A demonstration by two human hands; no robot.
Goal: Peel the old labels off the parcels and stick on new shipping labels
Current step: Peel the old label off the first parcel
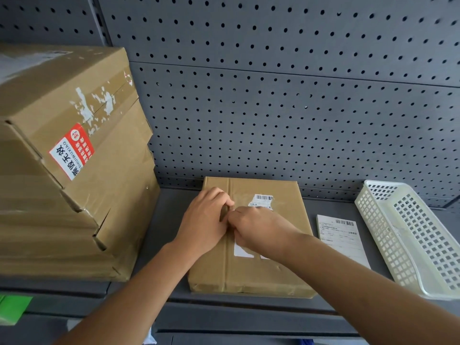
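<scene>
Here left hand [202, 221] and right hand [258, 229] touch atop the parcel [261, 277].

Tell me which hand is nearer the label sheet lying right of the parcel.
Right. The right hand picks at the old label on the parcel, just left of the label sheet; the left hand is farther left, beyond it.

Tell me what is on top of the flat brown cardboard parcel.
A torn white barcode label sticks to the parcel. The left hand and right hand rest over its middle, hiding that part.
</scene>
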